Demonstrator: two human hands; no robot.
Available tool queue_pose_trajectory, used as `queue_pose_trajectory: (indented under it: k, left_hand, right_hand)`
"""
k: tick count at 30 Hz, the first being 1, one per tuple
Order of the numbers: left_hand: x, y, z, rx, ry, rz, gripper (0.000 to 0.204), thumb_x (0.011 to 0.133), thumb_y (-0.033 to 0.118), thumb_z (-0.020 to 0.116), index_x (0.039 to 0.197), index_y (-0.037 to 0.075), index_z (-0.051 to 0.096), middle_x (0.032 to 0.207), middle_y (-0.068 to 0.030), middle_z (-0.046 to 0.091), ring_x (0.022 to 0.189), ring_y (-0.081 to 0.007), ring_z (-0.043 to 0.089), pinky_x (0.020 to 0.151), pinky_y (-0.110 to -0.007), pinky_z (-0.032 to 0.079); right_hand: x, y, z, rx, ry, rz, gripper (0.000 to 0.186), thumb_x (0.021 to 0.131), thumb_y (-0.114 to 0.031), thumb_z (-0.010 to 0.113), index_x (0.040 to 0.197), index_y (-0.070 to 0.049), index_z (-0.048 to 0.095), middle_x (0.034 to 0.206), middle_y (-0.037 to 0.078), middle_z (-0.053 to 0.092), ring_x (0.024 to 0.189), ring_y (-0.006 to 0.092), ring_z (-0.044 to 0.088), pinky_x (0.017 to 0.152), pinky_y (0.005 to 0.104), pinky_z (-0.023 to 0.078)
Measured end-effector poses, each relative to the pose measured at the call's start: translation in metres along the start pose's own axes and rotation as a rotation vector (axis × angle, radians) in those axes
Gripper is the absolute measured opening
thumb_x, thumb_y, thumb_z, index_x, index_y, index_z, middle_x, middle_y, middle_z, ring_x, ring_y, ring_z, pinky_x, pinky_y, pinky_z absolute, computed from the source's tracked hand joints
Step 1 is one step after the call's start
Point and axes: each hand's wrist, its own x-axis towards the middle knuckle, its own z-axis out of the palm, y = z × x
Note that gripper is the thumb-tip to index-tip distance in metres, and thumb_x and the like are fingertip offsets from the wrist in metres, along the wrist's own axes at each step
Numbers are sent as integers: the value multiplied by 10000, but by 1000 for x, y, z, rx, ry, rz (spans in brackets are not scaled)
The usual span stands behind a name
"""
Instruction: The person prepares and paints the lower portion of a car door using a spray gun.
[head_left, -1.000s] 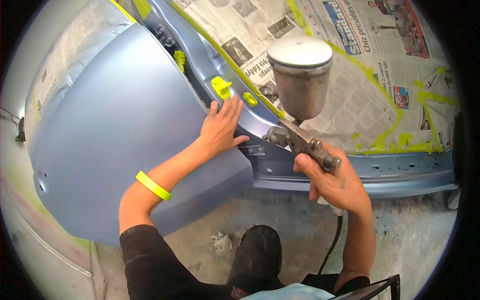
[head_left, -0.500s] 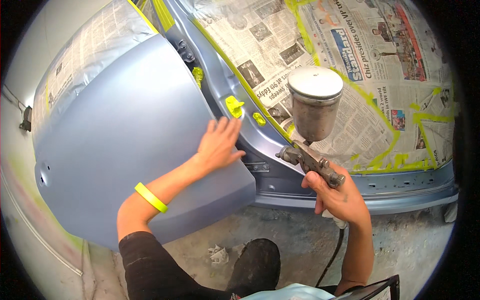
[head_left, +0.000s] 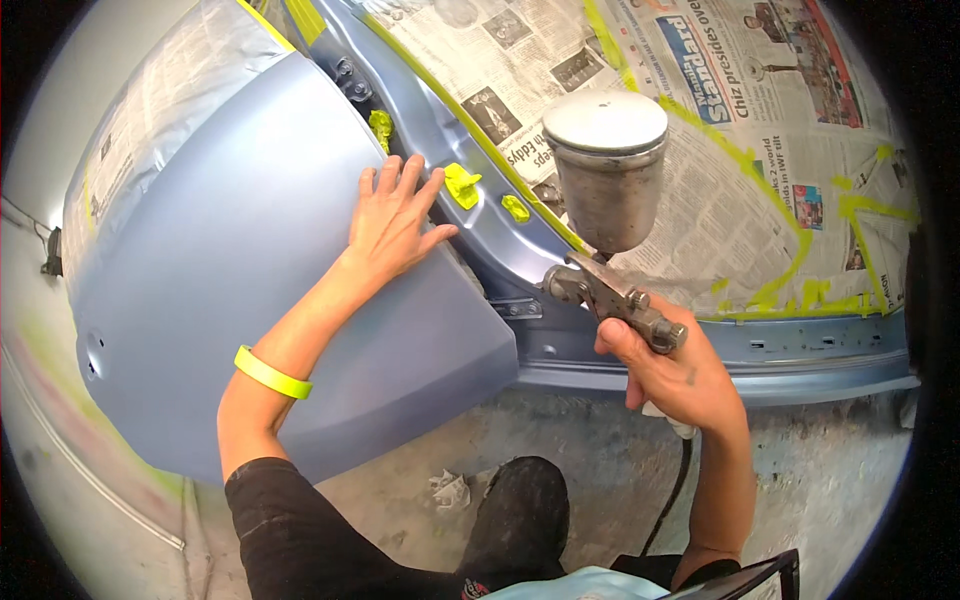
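Observation:
My left hand is spread, fingers apart, on or just over the rear edge of a pale blue car door, beside yellow-green masking lumps on the inner frame. A yellow wristband circles my left forearm. My right hand grips a metal spray gun with an upright silver paint cup on top; a dark hose hangs below it.
Newspaper and yellow tape mask the opening at right, and paper covers the door's window. The car's sill runs rightward. A stained floor with crumpled paper and my dark-clad knee are below.
My left hand has moved up and left along the door's edge. My right hand still holds the spray gun. The view has shifted slightly between frames.

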Motion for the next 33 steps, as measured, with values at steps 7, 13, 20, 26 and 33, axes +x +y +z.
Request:
queue_pose_trajectory:
  k: [7, 13, 20, 26, 33]
  left_hand:
    - [18, -32, -12, -64, -24, 268, 582, 694, 485, 828, 1160, 193, 638, 1299, -115, 498, 1256, -331, 431, 1016, -487, 364]
    - [49, -46, -16, 83, -61, 399, 632, 707, 606, 758, 1191, 212, 656, 1300, -106, 512, 1262, -319, 431, 1058, -509, 350]
    - [46, -37, 9, 130, -78, 322, 789, 798, 746, 588, 1355, 187, 604, 1461, -139, 469, 1446, -369, 306, 1195, -617, 173]
    - [59, -50, 13, 151, -53, 222, 743, 868, 730, 505, 1405, 222, 578, 1471, -135, 471, 1439, -348, 328, 1169, -660, 126]
    - [63, -42, 39, 192, 43, 171, 975, 850, 794, 431, 1476, 48, 461, 1574, -126, 377, 1505, -303, 238, 1199, -636, 99]
  right_hand:
    - [-2, 2, -1, 17, -9, -3, 477, 943, -418, 704, 1174, -11, 614, 700, -29, 536, 519, 59, 480, 451, 236, 403]
    - [-1, 2, -1, 56, 1, -15, 456, 948, -401, 702, 1165, -9, 618, 692, -36, 526, 520, 59, 480, 453, 237, 403]
    - [-2, -1, -6, 53, -39, -40, 385, 951, -399, 697, 1058, -40, 608, 685, -51, 499, 530, 48, 463, 458, 233, 403]
    - [3, 1, -3, 34, -37, -65, 411, 963, -412, 674, 1116, -35, 617, 697, -53, 500, 533, 40, 473, 448, 218, 423]
    - [-7, -2, -8, 10, -15, -75, 420, 977, -373, 656, 1161, 2, 615, 775, -9, 559, 529, 66, 524, 431, 233, 457]
